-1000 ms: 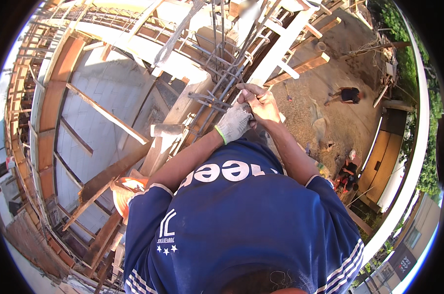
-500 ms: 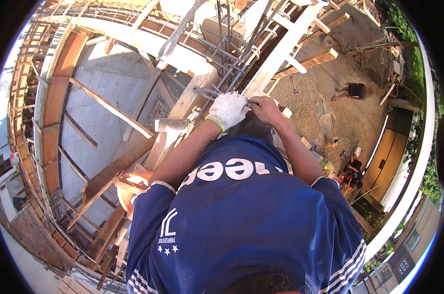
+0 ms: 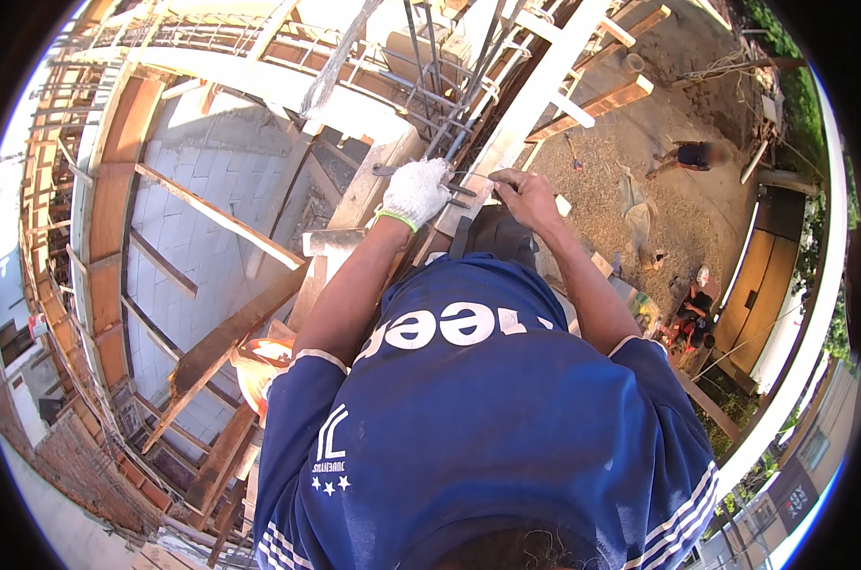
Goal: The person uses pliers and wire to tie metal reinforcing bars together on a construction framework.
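Note:
My left hand [image 3: 416, 195] wears a white knitted glove with a green cuff. It is closed around a dark metal hand tool that looks like pincers [image 3: 462, 197]; two prongs stick out on the right of the glove, and the other end [image 3: 384, 171] shows on its left. My right hand [image 3: 527, 198] is bare, its thumb and fingers pinched on a thin wire [image 3: 473, 175] that runs toward the glove. Both hands are above a pale timber board [image 3: 507, 142], beside steel reinforcing bars [image 3: 459, 142]. The glove hides the middle of the tool.
A bundle of thin wire [image 3: 334, 71] hangs over the pale beam ahead. Timber props [image 3: 217, 214] cross the block-walled space [image 3: 198, 171] on the left. Below on the right lies gravelly ground [image 3: 606, 204] with people [image 3: 694, 155] on it. An orange object [image 3: 259, 366] is by my left elbow.
My hands have moved apart, baring a stretch of wire between them. The tool has turned, and its prongs now show to the right of the glove. The view has shifted slightly.

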Tool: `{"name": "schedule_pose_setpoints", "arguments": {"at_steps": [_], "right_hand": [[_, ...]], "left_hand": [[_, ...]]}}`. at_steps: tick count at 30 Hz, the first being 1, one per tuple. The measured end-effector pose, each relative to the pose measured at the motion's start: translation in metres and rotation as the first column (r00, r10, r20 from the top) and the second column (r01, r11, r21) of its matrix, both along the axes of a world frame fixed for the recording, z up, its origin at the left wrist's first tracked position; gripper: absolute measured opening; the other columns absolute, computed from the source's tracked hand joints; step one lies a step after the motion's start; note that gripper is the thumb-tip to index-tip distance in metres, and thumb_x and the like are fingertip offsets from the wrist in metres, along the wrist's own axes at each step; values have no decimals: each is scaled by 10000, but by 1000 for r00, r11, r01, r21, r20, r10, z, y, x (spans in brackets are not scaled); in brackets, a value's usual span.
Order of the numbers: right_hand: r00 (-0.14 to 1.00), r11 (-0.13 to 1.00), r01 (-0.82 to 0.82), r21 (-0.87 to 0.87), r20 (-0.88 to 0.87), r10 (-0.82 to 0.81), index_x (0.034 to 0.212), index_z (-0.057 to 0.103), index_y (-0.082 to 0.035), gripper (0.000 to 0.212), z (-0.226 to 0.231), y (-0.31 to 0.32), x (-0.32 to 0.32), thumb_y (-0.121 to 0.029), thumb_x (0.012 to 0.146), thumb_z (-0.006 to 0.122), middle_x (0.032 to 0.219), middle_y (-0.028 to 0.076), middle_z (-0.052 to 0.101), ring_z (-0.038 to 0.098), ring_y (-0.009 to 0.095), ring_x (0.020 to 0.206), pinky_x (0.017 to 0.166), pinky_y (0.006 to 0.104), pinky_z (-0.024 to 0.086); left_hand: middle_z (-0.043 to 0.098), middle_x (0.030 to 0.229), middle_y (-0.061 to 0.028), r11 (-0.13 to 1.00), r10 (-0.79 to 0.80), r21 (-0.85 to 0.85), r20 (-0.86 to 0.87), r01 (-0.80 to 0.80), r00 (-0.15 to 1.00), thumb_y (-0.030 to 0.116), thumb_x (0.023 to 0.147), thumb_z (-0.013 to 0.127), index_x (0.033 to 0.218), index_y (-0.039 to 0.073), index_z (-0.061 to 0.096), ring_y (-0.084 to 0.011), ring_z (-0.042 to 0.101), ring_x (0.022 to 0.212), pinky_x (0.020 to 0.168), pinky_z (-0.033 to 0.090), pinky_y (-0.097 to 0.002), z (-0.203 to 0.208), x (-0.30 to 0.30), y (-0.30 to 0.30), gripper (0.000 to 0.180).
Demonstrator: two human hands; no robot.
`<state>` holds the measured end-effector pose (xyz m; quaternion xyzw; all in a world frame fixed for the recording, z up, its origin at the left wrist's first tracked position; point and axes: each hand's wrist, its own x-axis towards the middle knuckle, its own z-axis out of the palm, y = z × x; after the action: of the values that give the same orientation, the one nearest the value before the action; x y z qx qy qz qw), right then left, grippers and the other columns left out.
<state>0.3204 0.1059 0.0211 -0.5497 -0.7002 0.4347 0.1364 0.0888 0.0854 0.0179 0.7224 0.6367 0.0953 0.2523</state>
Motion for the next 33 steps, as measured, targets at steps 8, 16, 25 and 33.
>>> {"name": "schedule_pose_setpoints", "arguments": {"at_steps": [8,16,25,33], "right_hand": [[995,982,99,-161,21,-97,1185,670,-3,318,10,-23,-31,-170,925,595,956,183,728,696,227,870,817,327,521],[999,998,-28,-55,26,30,1141,706,-44,300,-17,18,-7,-188,905,588,1061,216,702,691,335,991,909,371,511],[969,962,-210,173,166,181,1018,709,-35,223,-27,59,-35,-146,872,582,836,217,676,671,390,725,678,471,527],[896,915,-251,316,435,95,1105,677,-63,261,-39,55,-41,-170,889,578,847,173,697,677,360,659,608,460,556]], "left_hand": [[689,900,-208,967,254,-15,179,-256,950,182,789,637,948,85,678,-393,662,892,825,519,-480,-40,12,15,191],[698,964,-191,897,431,-153,97,-414,897,221,798,661,956,92,688,-380,666,930,850,519,-470,-84,10,70,206],[682,1018,-238,789,591,-303,139,-534,795,282,861,594,989,32,695,-401,643,1001,893,500,-471,-117,14,87,299],[679,1060,-251,780,592,-384,195,-495,782,263,829,577,1081,15,694,-390,637,1045,922,491,-438,-111,-19,89,373]]}}
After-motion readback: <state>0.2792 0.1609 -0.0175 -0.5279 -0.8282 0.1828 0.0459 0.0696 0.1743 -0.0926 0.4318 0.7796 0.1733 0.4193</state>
